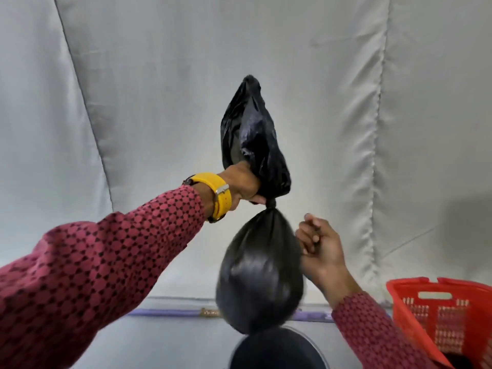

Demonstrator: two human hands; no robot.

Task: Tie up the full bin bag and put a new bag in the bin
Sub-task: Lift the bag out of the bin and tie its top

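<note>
A full black bin bag [259, 272] hangs in the air in front of me, knotted at its neck, with its loose top flaring upward. My left hand [243, 186], with a yellow watch on the wrist, grips the neck just above the knot. My right hand [319, 245] is just right of the bag's bulge, fingers curled together, holding nothing I can see. Directly below the bag, the dark round bin [277, 351] shows at the bottom edge.
A red plastic basket [447, 318] stands at the lower right, close to my right forearm. A grey fabric backdrop [133, 102] hangs behind everything. A purple strip [170, 312] runs along the floor at its foot.
</note>
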